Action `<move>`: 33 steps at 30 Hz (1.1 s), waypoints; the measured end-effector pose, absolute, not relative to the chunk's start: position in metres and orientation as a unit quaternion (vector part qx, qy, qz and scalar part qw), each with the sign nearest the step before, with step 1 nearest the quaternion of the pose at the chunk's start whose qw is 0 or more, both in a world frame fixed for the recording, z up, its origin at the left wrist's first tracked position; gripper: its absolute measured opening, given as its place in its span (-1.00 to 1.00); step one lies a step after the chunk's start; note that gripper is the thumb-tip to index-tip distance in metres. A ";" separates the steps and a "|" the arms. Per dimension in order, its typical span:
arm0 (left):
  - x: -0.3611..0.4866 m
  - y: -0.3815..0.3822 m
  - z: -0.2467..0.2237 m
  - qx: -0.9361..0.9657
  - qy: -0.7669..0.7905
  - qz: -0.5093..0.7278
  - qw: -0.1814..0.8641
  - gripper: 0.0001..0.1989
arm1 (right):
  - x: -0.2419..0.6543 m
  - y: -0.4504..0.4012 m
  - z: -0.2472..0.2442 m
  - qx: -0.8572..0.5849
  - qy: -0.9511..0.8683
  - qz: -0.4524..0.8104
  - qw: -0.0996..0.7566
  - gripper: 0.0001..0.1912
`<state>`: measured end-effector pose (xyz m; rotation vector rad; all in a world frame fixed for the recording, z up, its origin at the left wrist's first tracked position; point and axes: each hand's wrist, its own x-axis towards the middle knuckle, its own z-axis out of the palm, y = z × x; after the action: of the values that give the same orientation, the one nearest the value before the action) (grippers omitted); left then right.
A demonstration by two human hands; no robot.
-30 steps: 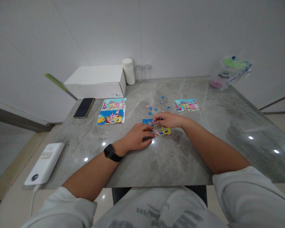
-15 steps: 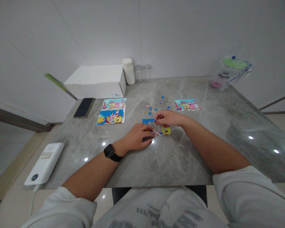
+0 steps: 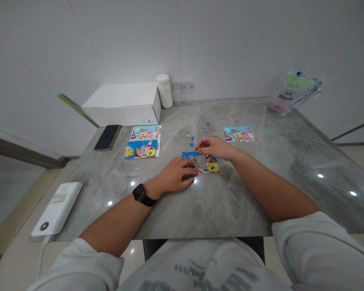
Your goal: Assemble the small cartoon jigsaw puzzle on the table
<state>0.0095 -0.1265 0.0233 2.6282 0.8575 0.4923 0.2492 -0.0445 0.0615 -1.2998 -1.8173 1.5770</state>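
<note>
A partly assembled jigsaw puzzle (image 3: 212, 166) lies in front of me, its frame of joined pieces around a gap where grey tabletop shows. My left hand (image 3: 179, 174) rests at the puzzle's left side, fingers stretched over its edge and thumb apart. Above the puzzle's top edge, my right hand (image 3: 215, 148) pinches a small puzzle piece (image 3: 196, 148) between thumb and fingertips; its picture is too small to make out. Several loose blue pieces (image 3: 191, 144) and a pink piece (image 3: 188, 136) lie just beyond the puzzle.
Picture cards lie left (image 3: 142, 142) and right (image 3: 240, 134). A phone (image 3: 107, 137), power bank (image 3: 57, 208) and white box (image 3: 121, 106) occupy the left side. A white bottle (image 3: 164, 91) and two clear glasses (image 3: 183, 94) stand by the wall. A plastic bag (image 3: 295, 93) sits far right.
My right hand has lifted slightly up and away from the puzzle's gap with the piece between its fingers, now covering some loose pieces. My left hand has stayed in place.
</note>
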 end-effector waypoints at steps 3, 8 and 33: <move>0.009 -0.127 0.023 0.923 0.301 0.172 0.165 -0.72 | 0.251 -0.046 0.067 -0.427 -0.595 0.633 0.251 -0.70; 0.009 -0.126 0.021 0.923 0.300 0.178 0.164 -0.70 | 0.249 -0.050 0.070 -0.411 -0.550 0.673 0.275 -0.64; 0.011 -0.127 0.028 0.928 0.290 0.169 0.160 -0.74 | 0.246 -0.048 0.064 -0.494 -0.589 0.597 0.230 -0.76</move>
<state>0.0109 -0.1274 0.0284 2.6529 0.8300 0.4820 0.2461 -0.0484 0.0639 -1.3581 -1.6213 1.6432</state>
